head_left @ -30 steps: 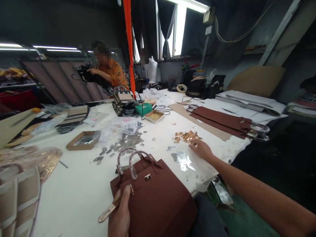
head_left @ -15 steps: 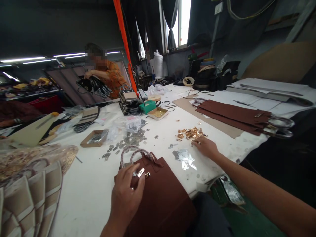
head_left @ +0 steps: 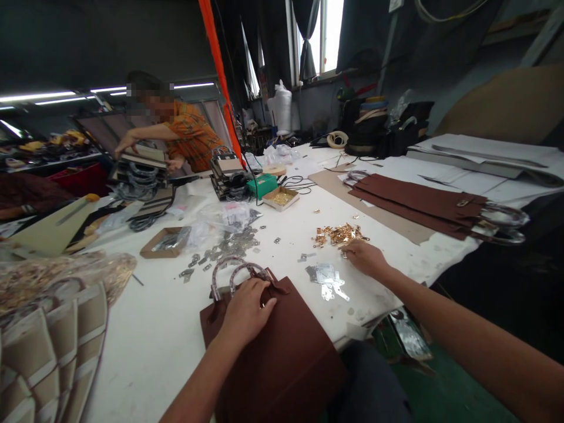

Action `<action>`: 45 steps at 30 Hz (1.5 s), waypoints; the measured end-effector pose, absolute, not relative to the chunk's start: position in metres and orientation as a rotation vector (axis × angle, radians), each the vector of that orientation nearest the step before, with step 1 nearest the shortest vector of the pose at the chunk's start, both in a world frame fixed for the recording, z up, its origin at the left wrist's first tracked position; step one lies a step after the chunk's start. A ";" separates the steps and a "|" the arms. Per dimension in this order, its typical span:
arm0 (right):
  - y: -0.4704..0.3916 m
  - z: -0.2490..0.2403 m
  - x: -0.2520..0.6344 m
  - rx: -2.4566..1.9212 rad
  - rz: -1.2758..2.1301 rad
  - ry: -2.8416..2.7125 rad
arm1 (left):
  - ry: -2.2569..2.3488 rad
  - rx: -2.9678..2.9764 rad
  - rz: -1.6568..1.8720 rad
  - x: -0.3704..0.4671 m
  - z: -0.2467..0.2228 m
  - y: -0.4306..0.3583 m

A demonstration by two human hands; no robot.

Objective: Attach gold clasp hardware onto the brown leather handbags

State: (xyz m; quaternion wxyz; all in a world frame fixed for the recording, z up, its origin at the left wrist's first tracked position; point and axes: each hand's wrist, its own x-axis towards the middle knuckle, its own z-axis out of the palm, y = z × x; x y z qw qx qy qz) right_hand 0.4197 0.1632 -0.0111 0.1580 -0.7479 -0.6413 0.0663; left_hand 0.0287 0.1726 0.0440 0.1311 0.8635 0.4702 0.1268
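Note:
A brown handbag with two plastic-wrapped handles leans against the table edge, close to me. My left hand rests on its upper front, fingers curled and thumb close to them. A small metal glint shows beneath that hand; whatever it grips is hidden. My right hand is on the table with fingertips pinched on a small gold metal piece. Just beyond them is a pile of gold metal fittings. Flat silver metal plates lie left of my right hand.
More brown bag pieces lie stacked at the right on cardboard. Small grey metal plates are scattered behind the handbag, near a cardboard box. Beige panels stand at the left. Across the table a person handles a stack of bags.
My left hand has moved up and right over the bag's front, covering the metal clasp parts seen before. My right hand stays by the gold pile. The other person has moved left and leaned lower.

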 end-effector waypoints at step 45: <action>0.116 -0.001 0.221 -1.594 0.831 -1.472 | 1.506 2.272 0.307 0.018 0.042 0.178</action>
